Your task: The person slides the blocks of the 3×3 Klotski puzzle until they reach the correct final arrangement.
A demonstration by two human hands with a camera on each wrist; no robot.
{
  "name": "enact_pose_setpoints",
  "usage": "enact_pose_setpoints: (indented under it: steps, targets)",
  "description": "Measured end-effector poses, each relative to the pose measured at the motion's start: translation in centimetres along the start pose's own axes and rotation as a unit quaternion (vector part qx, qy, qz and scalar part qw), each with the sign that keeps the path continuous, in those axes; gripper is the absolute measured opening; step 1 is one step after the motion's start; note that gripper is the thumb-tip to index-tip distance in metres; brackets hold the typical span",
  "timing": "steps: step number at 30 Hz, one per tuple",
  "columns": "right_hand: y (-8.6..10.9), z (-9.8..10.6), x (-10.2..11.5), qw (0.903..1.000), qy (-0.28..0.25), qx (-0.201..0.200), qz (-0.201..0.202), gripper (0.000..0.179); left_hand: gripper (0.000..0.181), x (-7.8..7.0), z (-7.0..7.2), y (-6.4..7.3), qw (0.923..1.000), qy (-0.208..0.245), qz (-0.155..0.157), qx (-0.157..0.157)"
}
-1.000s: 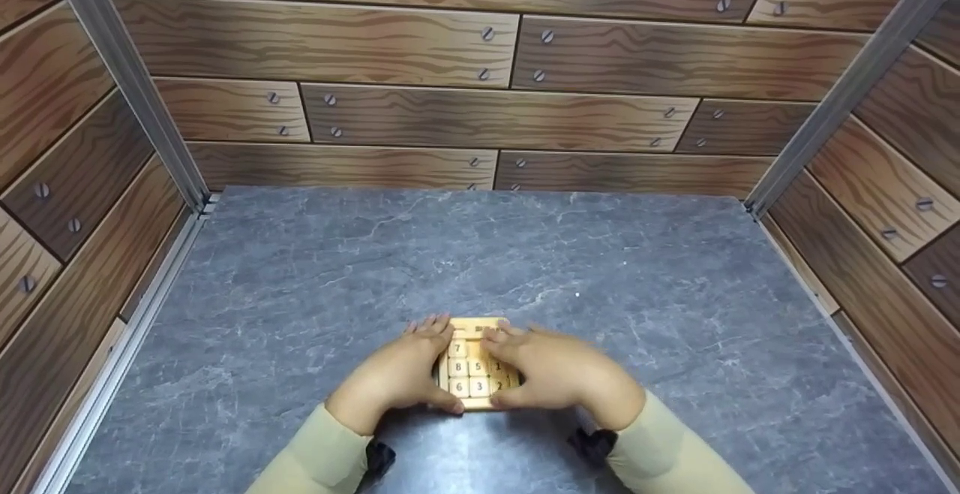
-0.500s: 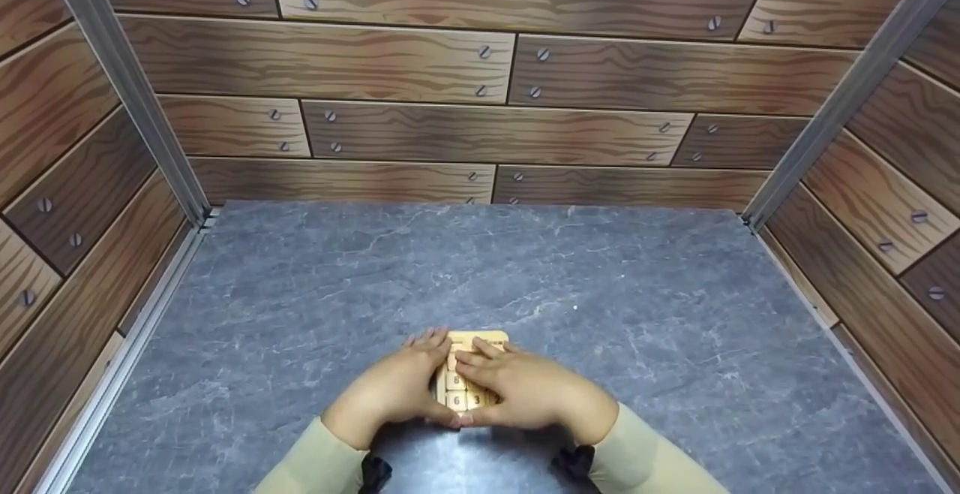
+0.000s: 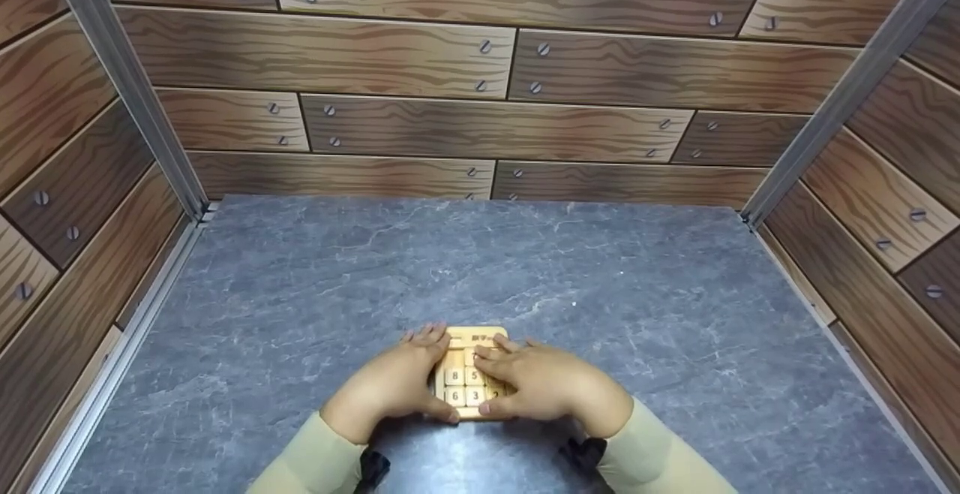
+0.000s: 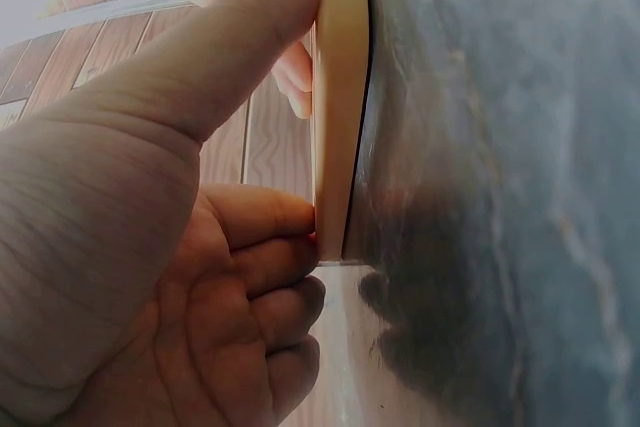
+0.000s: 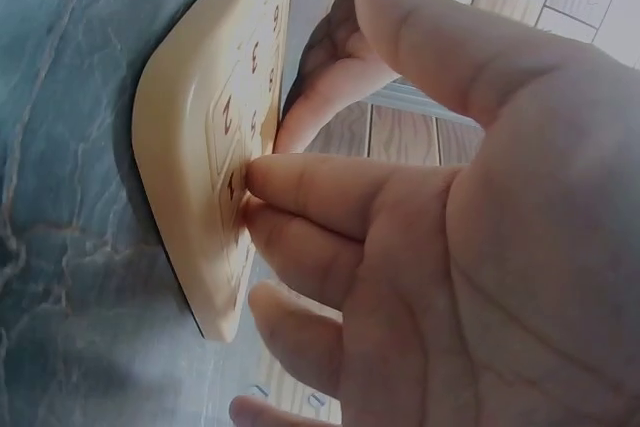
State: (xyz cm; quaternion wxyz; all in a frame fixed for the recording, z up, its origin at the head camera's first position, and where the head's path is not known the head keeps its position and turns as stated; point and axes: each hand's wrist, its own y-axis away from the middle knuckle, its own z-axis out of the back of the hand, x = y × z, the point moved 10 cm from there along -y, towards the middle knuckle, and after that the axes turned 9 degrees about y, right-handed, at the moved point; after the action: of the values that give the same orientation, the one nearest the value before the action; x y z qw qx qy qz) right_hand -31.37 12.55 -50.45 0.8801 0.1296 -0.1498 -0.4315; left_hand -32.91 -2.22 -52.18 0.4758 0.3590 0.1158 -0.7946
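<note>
A wooden number sliding puzzle lies on the grey marbled surface, between both hands. My left hand grips its left side, thumb at the near edge and fingertips at the far left corner. My right hand touches the tiles with extended fingertips and covers the right part. In the right wrist view two fingertips meet the tile marked 1, and the thumb stands off the board. Tiles 8, 5, 6 and 3 show in the head view; the top left slot shows bare wood. The left wrist view catches the puzzle's side edge.
The grey marbled tabletop spreads around the puzzle. Wood-print panels wall in the back and both sides. Metal posts stand at the rear corners.
My right hand swept left over the tiles, then drew back right. Tile 7 has gone from the top left slot, and a tile now shows beside that slot. The left hand stays put.
</note>
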Motion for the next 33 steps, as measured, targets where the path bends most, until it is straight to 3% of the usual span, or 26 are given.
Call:
enact_pose_setpoints:
  steps: [8,16,33]
  targets:
    - [1.0,0.4,1.6,0.9989,0.045,-0.006,-0.007,0.092,0.13,0.0,0.2,0.1,1.0,-0.004,-0.003,-0.005]
    - [1.0,-0.3,4.0,0.9968,0.067,-0.012,0.042,0.093,0.13,0.0,0.2,0.2,1.0,-0.004,-0.005,-0.007]
    - [-0.1,-1.0,2.7,0.9986,0.028,-0.007,0.044,0.095,0.128,0.0,0.0,0.1,1.0,-0.001,0.002,-0.004]
